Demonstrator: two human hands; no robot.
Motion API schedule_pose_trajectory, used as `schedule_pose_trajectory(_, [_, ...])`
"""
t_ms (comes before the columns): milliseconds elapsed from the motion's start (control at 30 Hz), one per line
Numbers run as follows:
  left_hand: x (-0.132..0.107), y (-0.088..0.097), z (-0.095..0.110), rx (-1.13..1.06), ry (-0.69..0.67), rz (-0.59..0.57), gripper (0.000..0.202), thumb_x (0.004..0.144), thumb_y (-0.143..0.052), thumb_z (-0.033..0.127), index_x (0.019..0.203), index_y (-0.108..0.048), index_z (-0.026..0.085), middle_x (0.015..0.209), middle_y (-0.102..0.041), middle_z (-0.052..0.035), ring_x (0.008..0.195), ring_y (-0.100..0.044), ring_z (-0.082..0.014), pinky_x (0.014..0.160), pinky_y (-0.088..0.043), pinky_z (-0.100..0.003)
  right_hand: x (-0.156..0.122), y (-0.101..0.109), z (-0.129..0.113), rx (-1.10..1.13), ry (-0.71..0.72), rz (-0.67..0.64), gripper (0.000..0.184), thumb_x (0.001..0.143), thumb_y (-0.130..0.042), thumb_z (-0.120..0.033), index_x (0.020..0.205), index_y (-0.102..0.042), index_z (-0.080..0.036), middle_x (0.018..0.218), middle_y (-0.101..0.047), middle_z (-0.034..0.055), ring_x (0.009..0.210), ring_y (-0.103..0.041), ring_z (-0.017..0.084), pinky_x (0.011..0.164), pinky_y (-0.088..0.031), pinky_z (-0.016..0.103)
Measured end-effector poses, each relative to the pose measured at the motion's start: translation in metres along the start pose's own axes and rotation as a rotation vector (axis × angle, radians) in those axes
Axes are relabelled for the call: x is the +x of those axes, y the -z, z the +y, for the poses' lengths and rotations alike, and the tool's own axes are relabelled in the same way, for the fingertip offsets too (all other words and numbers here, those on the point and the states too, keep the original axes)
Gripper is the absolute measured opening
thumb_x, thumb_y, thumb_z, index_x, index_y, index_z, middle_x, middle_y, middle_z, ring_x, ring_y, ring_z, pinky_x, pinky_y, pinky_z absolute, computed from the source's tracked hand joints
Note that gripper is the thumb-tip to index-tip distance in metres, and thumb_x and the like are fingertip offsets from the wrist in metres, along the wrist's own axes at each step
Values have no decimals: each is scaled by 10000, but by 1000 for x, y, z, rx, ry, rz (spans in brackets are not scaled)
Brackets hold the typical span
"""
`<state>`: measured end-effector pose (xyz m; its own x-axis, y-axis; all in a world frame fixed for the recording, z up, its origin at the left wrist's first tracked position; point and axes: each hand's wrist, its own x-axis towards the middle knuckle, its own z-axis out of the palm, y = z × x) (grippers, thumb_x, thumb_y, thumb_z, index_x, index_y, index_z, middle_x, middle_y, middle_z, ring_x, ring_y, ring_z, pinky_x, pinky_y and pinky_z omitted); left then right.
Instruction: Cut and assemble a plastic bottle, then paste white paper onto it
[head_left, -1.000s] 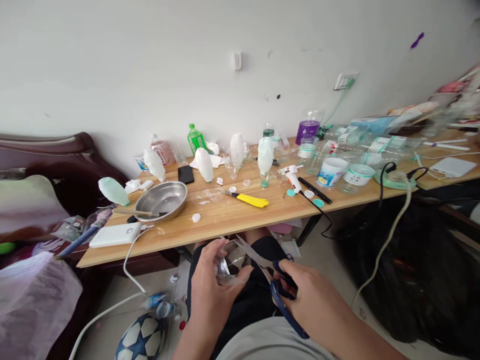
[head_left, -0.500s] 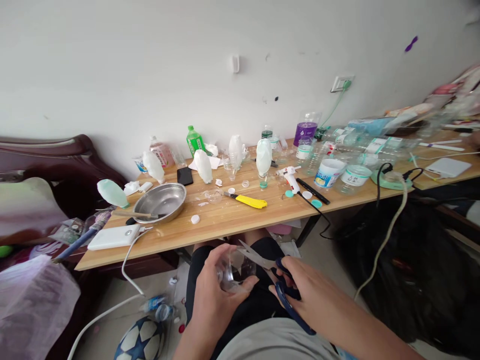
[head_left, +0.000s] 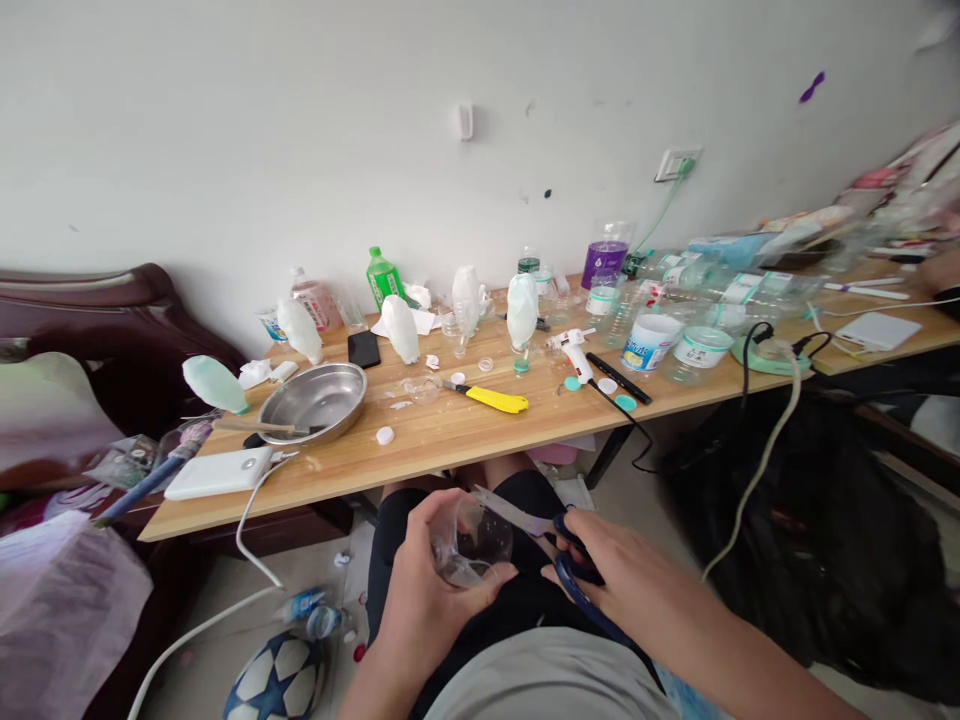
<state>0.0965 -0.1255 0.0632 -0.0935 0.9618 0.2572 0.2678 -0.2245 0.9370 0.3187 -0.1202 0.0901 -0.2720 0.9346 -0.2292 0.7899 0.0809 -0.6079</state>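
Clear plastic piece (head_left: 474, 540), partly hidden behind left fingers (head_left: 426, 513).

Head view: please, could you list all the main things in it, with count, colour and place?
Table: one, light brown, across the middle.
Scissors: one, blue handles, before the table.
Plastic piece: one, clear, left of the scissors.
Bowl: one, silver, table's left part.
Phone: one, black, behind the bowl.
Green bottle: one, green, table's back edge.
Pale bottle shapes: five, whitish or greenish, along the table.
Knife: one, yellow handle, table's middle.
Glue gun: one, white, right of the knife.
Caps: several, white or teal, on table.
Clear bottles: several, clear, table's right part.
Ball: one, blue and white, lower left.
Socket: one, white, upper right.
Left hand: one, bare, around the plastic piece.
Right hand: one, bare, gripping the scissors' handles.
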Motion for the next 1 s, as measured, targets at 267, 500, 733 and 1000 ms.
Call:
schedule_pose_trajectory(267, [1,5,-3,-54,28,-193,699,613,-899,341,1196,-524,249,972,-669,-45,829,-650,-190,712,-516,-301,-1,3,4,31,36,6,199,836,-661,-360,917,-532,-231,1012,-689,63,907,-663,229,719,-454,295])
schedule_pose_trajectory(500, [3,3,1,-134,47,-199,686,617,-894,407,1160,-505,248,868,-649,-6,763,-603,-171,667,-465,-278,8,2,10,-19,27,15,160,861,-629,-337,828,-515,-230,894,-689,32,792,-649,202,659,-417,280])
schedule_pose_trajectory(733, [5,5,2,-203,95,-345,774,605,-912,271,1213,-433,263,962,-653,-18,797,-598,-156,734,-492,-281,-3,11,1,-82,104,36,244,782,-723,-307,894,-524,-220,983,-655,53,944,-628,239,750,-436,294])
schedule_pose_trajectory(1000, [8,9,0,-437,229,-495,724,585,-928,235,1073,-393,257,1114,-675,-53,830,-587,-133,717,-464,-250,5,17,6,-75,24,-70,263,782,-729,-358,796,-499,-230,828,-651,-2,763,-609,196,635,-371,266])
